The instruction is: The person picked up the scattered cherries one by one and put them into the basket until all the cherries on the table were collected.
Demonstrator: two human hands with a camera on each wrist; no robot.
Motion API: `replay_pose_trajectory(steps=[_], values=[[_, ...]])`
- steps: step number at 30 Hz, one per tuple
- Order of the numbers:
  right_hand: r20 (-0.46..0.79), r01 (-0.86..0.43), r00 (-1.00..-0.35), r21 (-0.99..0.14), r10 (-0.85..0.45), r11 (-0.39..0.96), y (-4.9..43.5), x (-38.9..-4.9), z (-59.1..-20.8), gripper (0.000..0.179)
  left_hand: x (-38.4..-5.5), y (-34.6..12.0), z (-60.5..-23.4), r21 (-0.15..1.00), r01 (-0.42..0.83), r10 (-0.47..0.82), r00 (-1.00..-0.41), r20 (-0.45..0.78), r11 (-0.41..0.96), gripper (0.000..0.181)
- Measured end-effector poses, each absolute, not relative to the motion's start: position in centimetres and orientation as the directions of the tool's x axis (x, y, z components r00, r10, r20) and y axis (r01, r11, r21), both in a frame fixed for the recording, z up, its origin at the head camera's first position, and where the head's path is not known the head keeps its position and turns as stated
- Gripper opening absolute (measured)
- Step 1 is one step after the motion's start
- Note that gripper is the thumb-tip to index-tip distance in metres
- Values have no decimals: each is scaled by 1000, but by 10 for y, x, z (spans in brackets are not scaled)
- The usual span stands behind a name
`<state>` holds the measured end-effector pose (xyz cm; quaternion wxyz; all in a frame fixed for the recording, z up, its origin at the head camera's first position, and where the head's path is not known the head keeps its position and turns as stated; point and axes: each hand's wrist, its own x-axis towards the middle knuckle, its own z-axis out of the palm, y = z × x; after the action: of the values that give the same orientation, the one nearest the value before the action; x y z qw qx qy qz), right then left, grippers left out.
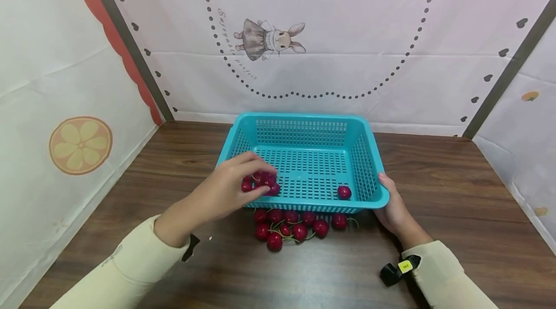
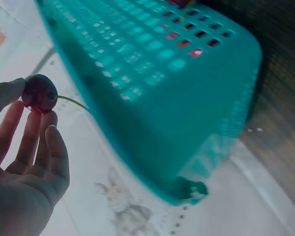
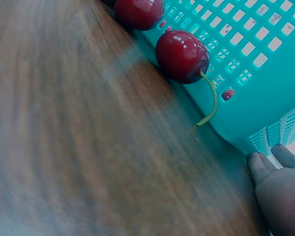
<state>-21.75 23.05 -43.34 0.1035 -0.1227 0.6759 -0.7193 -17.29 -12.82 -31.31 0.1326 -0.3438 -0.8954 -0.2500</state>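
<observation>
From where I stood, the person's left hand [image 1: 230,182] pinched a stemmed cherry [image 2: 39,93] between thumb and fingertips above the blue basket's [image 1: 299,117] left end. The right hand [image 1: 393,207] gripped the basket's near right corner, thumb at the rim. Inside, a few cherries [image 1: 246,186] sat beneath the left hand and a lone cherry [image 1: 344,192] lay near the right; more cherries [image 1: 299,232] clustered on the wooden table [image 1: 451,193] just in front.

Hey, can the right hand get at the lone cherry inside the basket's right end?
Probably, from above: the basket is open-topped and nothing covers the lone cherry. But the right hand holds the rim from outside, with the side wall between them.
</observation>
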Motion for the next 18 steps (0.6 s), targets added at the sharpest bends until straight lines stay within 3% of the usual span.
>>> replay_pose_trajectory(steps=[9, 18], values=[[45, -19, -949, -996, -312, -86, 230, -218, -435, 71, -215, -138, -335, 386, 515, 444, -857, 263, 765, 36], [43, -22, -949, -997, -312, -70, 231, -218, -435, 71, -241, -138, -351, 327, 478, 474, -875, 98, 815, 33]])
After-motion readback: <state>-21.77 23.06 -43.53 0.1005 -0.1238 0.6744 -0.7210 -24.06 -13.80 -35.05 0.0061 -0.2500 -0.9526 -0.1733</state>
